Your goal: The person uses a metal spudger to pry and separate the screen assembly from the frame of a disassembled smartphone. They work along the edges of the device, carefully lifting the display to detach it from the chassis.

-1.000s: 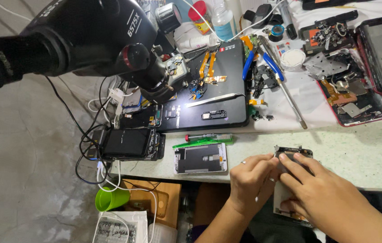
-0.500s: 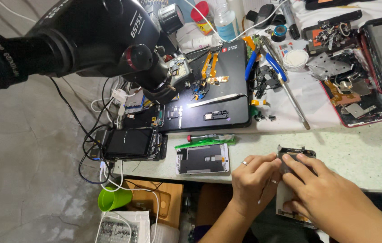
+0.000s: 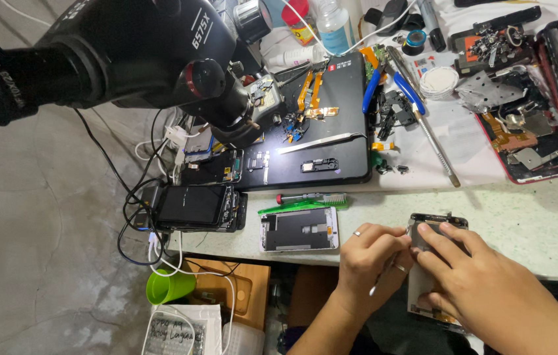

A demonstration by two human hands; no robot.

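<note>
Holding an opened phone point(image 3: 433, 263) at the near edge of the workbench point(image 3: 529, 223), I have both hands on it. My right hand point(image 3: 489, 289) lies flat over the phone's body, fingers spread, the fingertips pressing near its top end, so it clamps the phone down rather than wrapping around it. My left hand point(image 3: 371, 253) is closed in a pinch around a thin metal tool point(image 3: 379, 284), whose lower end sticks out below my fingers; the working end is hidden where my two hands meet at the phone's upper left corner. The lower part of the phone hangs past the bench edge, over my lap.

Just to the left of my left hand, a white phone back frame point(image 3: 299, 229) lies flat on the bench. Right behind it rests a green toothbrush point(image 3: 302, 204) beside a red-handled screwdriver point(image 3: 292, 197). Further left sits a dark phone point(image 3: 193, 205) with cables running from it. Beyond these lies a black work mat point(image 3: 351, 151) carrying tweezers point(image 3: 322, 141) and small orange flex parts. A large black microscope point(image 3: 147, 52) overhangs the mat's left side. Blue-handled pliers point(image 3: 391, 82) lie to the right of the mat, and a red tray point(image 3: 535, 141) of metal parts sits at far right. A green cup point(image 3: 170, 286) stands below the bench.
</note>
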